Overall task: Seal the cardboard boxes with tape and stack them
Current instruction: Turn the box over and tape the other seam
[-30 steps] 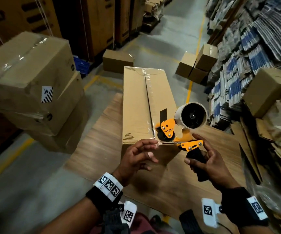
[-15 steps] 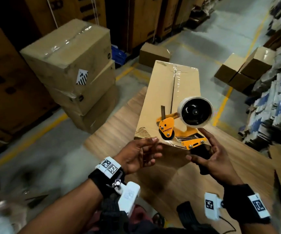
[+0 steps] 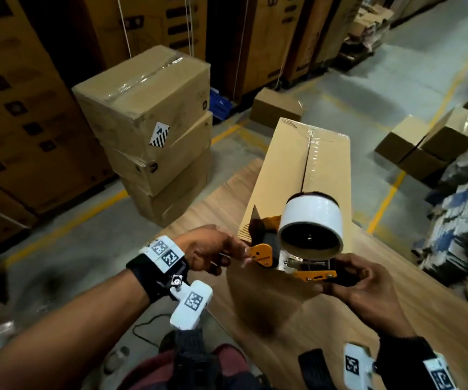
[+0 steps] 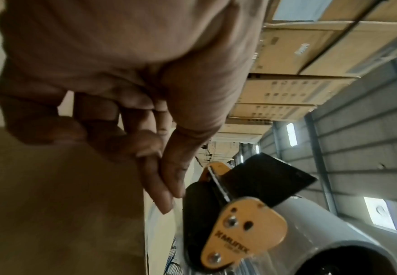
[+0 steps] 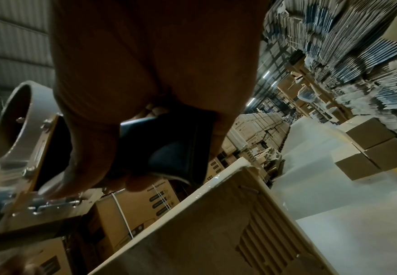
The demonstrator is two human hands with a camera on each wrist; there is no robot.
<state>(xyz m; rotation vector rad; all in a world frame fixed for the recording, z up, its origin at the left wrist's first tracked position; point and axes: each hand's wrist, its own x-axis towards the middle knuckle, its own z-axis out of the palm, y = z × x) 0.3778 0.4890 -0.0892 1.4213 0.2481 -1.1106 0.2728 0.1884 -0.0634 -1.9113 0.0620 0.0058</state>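
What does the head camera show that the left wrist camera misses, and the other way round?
Only the head view shows the long box with clear tape along its seam, lying on the wooden table, the stack of sealed boxes on the floor, and the right hand gripping the dispenser's handle. Only the left wrist view shows, up close, the left hand's fingertips pinched together beside the black roller. Both show the left hand and the orange tape dispenser with its roll.
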